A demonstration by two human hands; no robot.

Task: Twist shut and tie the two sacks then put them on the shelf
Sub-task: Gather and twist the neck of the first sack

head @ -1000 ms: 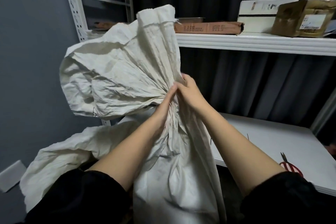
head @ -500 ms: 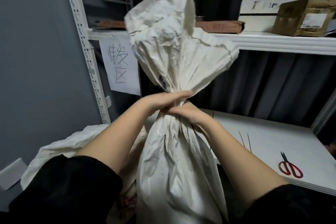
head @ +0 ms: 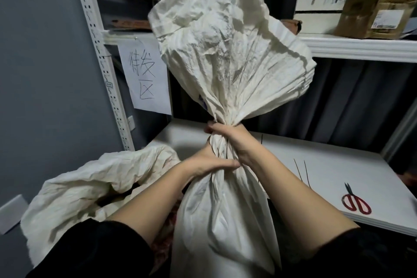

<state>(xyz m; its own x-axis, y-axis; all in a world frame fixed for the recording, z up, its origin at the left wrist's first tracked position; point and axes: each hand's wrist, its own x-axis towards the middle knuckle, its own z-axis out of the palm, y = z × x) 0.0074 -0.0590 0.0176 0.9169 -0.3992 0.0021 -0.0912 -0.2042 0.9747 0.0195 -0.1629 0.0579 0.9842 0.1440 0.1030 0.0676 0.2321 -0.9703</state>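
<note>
While both hands wring the sack, scissors lie on the white shelf (dark curtain behind).

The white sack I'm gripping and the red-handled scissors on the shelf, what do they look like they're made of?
White crinkled sack: probably woven plastic or stiff cloth; matte, and it holds sharp creases above the grip. Red-handled scissors: dark blades, likely metal; the glossy red loops look painted or plastic-coated, though they are too small to be sure.
</note>
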